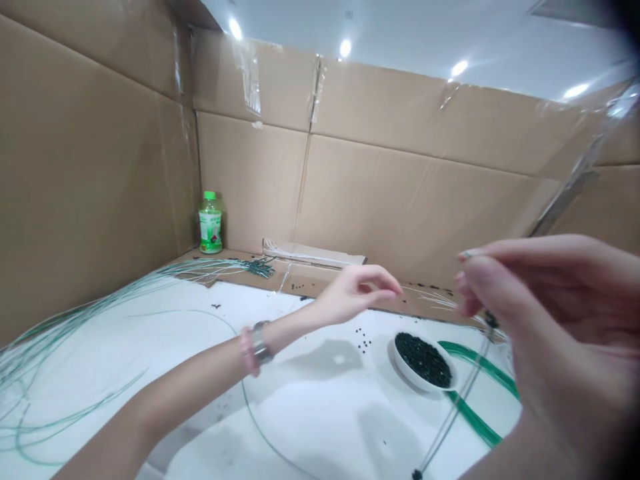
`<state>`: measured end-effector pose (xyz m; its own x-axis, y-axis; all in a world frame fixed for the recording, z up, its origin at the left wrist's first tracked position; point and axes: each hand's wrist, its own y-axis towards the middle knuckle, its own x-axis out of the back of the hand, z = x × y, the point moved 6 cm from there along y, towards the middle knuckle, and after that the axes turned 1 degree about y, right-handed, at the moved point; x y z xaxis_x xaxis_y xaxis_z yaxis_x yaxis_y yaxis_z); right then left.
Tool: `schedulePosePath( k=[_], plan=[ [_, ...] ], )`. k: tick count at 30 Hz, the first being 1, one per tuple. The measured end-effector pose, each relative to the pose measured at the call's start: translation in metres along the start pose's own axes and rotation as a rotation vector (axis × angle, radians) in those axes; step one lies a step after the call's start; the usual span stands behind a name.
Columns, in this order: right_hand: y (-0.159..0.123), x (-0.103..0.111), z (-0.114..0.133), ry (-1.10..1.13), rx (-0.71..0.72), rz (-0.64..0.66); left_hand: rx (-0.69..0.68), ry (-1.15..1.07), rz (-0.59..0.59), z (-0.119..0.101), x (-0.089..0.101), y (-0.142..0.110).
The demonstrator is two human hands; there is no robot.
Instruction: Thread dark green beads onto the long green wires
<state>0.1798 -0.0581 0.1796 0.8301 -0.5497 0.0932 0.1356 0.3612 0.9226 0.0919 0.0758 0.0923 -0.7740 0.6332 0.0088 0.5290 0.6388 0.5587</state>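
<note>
Green-coated strands (75, 327) fan across the left of the white desk (320, 427), bounded by a cardboard wall (400, 173) with a plastic bottle (211, 223) in its corner. The left hand (360, 293), bracelets on its wrist, hovers above the desk, fingers loosely curled around nothing visible. Dark beads (363, 339) lie scattered near a white bowl (423, 363) heaped with more. At far right, the right hand (555, 327) pinches a thin beaded cord (453, 417), which drops past the bowl and across a green tube (480, 393).
</note>
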Motion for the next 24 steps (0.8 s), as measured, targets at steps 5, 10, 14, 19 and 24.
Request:
schedulePosePath(
  k=[5, 10, 14, 19, 24],
  plan=[
    [-0.009, -0.037, 0.023, 0.040, -0.043, 0.109, 0.018, -0.313, -0.283, -0.047, 0.042, -0.055],
    [-0.021, -0.063, 0.034, 0.123, -0.011, 0.222, -0.024, -0.537, -0.232, -0.072, 0.033, -0.077],
    [-0.026, -0.071, 0.040, 0.147, -0.014, 0.263, -0.049, -0.602, -0.177, -0.079, 0.030, -0.081],
    [-0.027, -0.072, 0.043, 0.105, 0.017, 0.241, -0.077, -0.591, -0.154, -0.079, 0.033, -0.084],
    [-0.028, -0.074, 0.044, 0.084, 0.039, 0.276, -0.141, -0.470, -0.152, -0.083, 0.040, -0.083]
  ],
)
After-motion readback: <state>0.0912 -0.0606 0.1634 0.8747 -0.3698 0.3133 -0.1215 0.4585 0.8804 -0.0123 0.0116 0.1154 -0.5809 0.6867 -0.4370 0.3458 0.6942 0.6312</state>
